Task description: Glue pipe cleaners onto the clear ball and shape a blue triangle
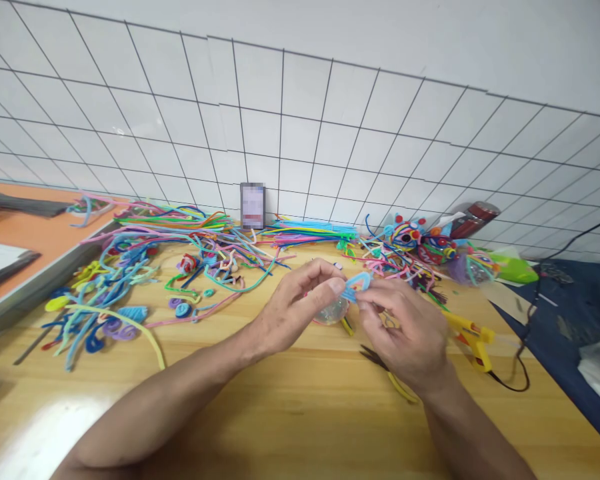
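Note:
Both hands meet above the middle of the wooden table (290,407). My left hand (300,303) pinches a small light-blue pipe-cleaner piece (356,285) bent into a little arch with pink inside. My right hand (405,330) closes its fingers on the same piece from the right. Just under the hands lies a clear round plastic piece (333,312). Dark-handled scissors (377,359) with yellow grips lie on the table below my right hand, partly hidden by it.
Heaps of coloured pipe cleaners (130,267) cover the table's left and back. A yellow glue gun (473,333) with a black cord lies at right. Finished pipe-cleaner figures (415,243) stand at the back right. A wire grid (300,133) lines the wall. An orange surface (35,230) lies left.

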The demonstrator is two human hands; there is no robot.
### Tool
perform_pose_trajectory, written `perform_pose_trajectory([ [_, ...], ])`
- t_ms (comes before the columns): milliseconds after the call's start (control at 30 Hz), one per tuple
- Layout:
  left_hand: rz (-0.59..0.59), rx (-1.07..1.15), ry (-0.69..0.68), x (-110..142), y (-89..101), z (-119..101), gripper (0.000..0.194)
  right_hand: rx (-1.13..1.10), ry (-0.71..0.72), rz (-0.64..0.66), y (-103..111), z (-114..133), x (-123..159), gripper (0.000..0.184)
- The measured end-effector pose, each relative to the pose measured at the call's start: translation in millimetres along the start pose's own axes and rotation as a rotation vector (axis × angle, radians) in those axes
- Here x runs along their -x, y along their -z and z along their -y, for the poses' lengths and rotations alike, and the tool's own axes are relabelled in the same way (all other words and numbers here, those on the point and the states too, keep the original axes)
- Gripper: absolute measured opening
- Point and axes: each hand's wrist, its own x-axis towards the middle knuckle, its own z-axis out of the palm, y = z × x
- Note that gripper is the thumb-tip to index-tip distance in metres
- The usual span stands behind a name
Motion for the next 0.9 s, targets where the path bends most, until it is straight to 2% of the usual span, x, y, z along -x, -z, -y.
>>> perform_pose_trajectory([
  [200,0.022,-0.057,-0.122,6,2.7,5,0.038,-0.009,-0.005,-0.009,4,5,0,0.028],
  [400,0.043,-0.12,-0.239,13,1.1,2,0.04,-0.009,0.033,-0.026,9,11,1,0.038],
  [567,0.068,-0.117,-0.294,14,1.0,0,0.039,0.017,0.046,0.009,14,17,0,0.033],
  [767,0.105,-0.092,-0.271,13,1.5,2,0.027,0.017,0.043,-0.002,10,14,-1,0.033],
  [900,0.115,-0.083,-0.175,13,1.5,1,0.027,0.011,0.041,0.004,8,11,-1,0.033],
])
